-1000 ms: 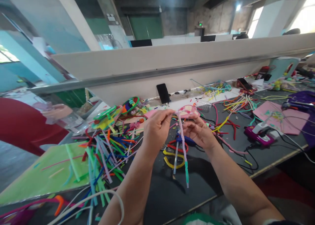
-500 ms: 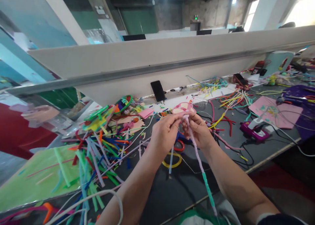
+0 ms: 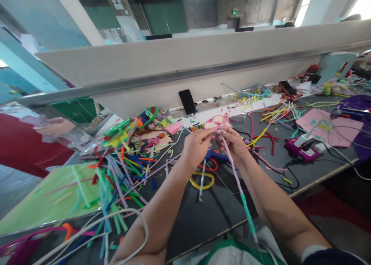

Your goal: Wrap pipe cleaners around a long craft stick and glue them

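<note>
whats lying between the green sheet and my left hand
In the head view, a heap of coloured strips, purple, green and blue among them, lies between the green sheet and your left hand.

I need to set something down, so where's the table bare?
Best: the dark tabletop between the yellow loop, the front edge, your left forearm and the hanging strand. Crowded: colored strips left of that forearm, and around the purple device.
</note>
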Motion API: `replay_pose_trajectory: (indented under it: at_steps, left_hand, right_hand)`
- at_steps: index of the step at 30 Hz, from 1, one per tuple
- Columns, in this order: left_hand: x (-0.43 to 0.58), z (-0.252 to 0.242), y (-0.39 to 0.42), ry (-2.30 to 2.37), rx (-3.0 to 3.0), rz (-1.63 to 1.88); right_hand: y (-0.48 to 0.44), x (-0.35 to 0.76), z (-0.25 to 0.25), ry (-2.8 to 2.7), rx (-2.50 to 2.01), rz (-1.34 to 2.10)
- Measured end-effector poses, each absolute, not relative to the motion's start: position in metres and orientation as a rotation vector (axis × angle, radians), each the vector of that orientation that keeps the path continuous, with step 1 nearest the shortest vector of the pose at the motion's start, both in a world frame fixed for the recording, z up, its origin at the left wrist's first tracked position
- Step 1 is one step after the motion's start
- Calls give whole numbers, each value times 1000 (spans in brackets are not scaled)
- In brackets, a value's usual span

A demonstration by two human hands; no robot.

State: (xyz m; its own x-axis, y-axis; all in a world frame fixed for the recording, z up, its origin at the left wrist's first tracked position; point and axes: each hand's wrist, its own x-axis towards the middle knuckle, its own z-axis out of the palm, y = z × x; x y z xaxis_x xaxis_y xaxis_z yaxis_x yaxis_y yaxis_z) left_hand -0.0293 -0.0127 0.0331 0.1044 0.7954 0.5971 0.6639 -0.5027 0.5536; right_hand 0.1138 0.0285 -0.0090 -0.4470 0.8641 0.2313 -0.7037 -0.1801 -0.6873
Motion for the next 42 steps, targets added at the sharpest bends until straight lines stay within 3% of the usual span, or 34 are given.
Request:
replay_pose_trajectory:
  at_steps: [42]
  left_hand:
    - [-36,35,-13,1704,2358,1232]
  right_hand:
    - [30,113,-14,-949,-256,1859]
